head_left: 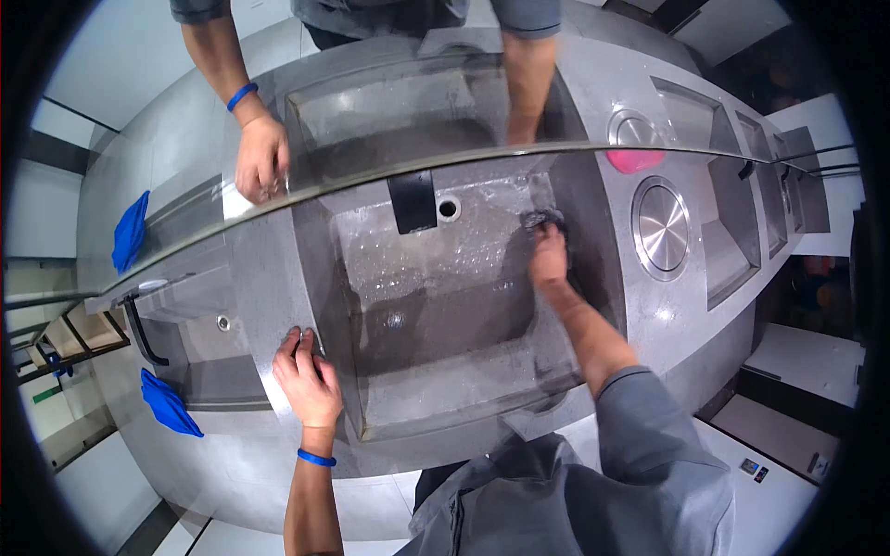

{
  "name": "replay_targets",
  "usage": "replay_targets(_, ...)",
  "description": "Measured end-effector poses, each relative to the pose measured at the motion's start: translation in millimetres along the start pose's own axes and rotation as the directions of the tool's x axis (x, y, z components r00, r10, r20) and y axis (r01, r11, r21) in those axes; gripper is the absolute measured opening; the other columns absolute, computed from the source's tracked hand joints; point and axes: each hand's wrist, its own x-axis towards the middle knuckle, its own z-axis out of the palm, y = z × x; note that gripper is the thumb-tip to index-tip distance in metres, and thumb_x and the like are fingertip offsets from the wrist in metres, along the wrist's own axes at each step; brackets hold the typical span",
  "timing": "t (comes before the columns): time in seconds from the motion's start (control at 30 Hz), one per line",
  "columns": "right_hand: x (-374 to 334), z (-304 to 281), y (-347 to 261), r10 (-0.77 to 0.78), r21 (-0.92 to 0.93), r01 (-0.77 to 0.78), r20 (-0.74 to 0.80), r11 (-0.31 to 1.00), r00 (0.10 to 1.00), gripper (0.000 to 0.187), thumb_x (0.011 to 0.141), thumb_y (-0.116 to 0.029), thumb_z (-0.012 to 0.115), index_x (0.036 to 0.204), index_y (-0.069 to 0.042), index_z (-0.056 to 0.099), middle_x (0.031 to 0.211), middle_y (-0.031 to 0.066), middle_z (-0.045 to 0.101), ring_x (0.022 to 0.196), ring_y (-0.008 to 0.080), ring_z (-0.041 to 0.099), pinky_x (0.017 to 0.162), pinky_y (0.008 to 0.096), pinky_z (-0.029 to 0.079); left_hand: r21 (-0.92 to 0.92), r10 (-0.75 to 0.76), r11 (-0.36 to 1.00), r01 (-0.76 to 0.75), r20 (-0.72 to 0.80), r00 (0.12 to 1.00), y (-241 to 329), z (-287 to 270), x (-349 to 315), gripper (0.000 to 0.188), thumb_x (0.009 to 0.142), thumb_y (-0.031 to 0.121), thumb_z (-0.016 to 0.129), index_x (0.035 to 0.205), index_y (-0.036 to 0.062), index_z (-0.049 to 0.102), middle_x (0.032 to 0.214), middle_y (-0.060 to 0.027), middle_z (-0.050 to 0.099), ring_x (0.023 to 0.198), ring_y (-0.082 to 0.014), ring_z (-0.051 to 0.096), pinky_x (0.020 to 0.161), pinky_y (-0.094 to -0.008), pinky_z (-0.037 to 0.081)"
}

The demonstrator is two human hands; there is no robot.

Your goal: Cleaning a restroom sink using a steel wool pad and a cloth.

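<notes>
A wet grey stone sink basin (408,350) lies in front of me, with white suds and droplets over its far part. My right hand (549,255) reaches into its far right corner, fingers closed on a crumpled dark grey scrubber (540,220) pressed to the basin surface. My left hand (307,378) is on the counter just left of the basin, fingers loosely bent and apart, holding nothing. At the back of the basin a black faucet (412,202) juts out beside the round drain (449,208).
A mirror (389,102) behind the sink reflects my arms. To the right, a round metal lid (662,228) is set in the counter (607,176), with a pink object (635,161) behind it. A blue cloth (170,402) and another basin (218,361) with a black faucet (146,332) are at left.
</notes>
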Motion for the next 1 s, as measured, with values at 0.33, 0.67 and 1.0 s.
replay_targets(0.33,52.3,9.9,-76.9,-0.213,-0.070,0.209,-0.067,0.976,0.975,0.029,0.097,-0.018,0.047,0.119,-0.003,0.058,0.122,0.0167,0.056,0.110,0.0375,0.052,0.093,0.0439,0.046,0.024,0.005,1.000,-0.005,-0.008,1.000,2.8,-2.4,0.4,0.043,0.079,0.004,0.054,0.121,0.0043,0.059,0.126,-0.0156,0.054,0.115,-0.0355,0.050,0.098,-0.0462,0.038)
replay_targets(0.67,128.0,-82.3,-86.2,-0.493,-0.711,0.666,0.507,0.226,0.708,0.020,0.086,-0.018,0.055,0.097,-0.007,0.068,0.113,0.0084,0.059,0.099,0.0228,0.057,0.075,0.0375,0.050,0.012,-0.025,1.000,0.025,-0.020,0.999,-3.9,-4.2,-3.4,0.041,0.081,0.004,0.053,0.122,0.0053,0.059,0.126,-0.0150,0.054,0.114,-0.0350,0.051,0.097,-0.0462,0.039)
replay_targets(1.0,-2.5,-156.3,-11.4,-0.300,-0.346,0.927,0.877,0.146,0.375,0.027,0.083,-0.017,0.055,0.104,-0.003,0.065,0.110,0.0135,0.058,0.084,0.0283,0.060,0.069,0.0382,0.053,-0.025,-0.035,0.999,0.034,-0.045,0.998,-12.1,-9.6,-8.0,0.042,0.080,0.003,0.056,0.121,0.0097,0.059,0.125,-0.0101,0.054,0.115,-0.0321,0.051,0.097,-0.0440,0.040)
